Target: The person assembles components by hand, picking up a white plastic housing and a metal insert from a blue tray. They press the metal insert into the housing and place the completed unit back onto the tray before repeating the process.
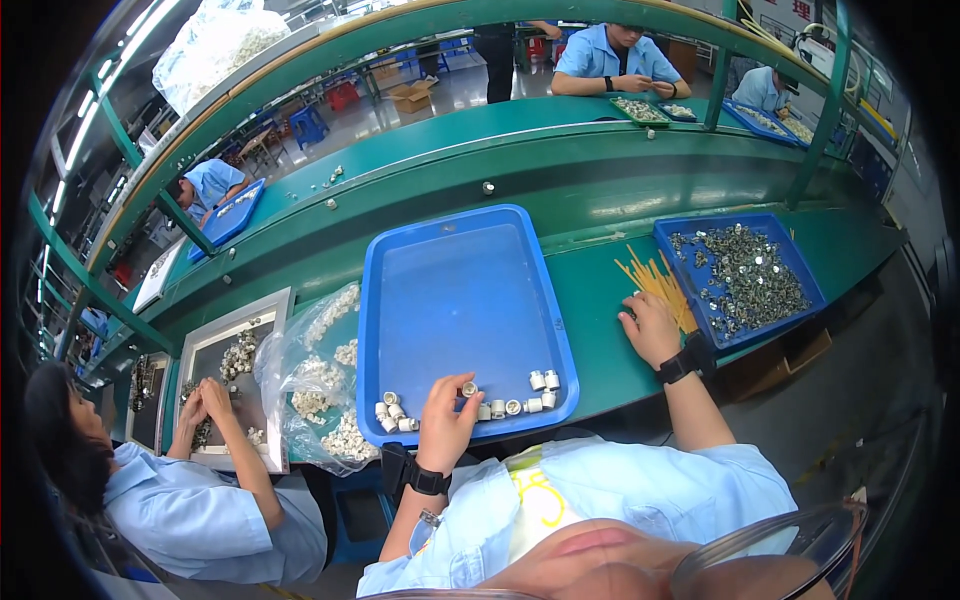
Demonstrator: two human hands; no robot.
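My left hand (446,420) rests at the near edge of a big blue tray (462,290) and pinches a small white cylindrical part (468,388) between thumb and fingertips. Several more white parts (398,410) lie along the tray's near rim, some to the right (543,381). My right hand (650,327) lies on the green bench (600,330), fingers curled beside a bundle of thin yellow sticks (655,280). Whether it grips a stick I cannot tell.
A smaller blue tray (712,320) full of small metal parts sits right of the sticks. A clear plastic bag of white parts (318,380) lies left of the big tray. A seated person (200,500) works at a white tray (235,350) on my left. Other workers sit across the bench.
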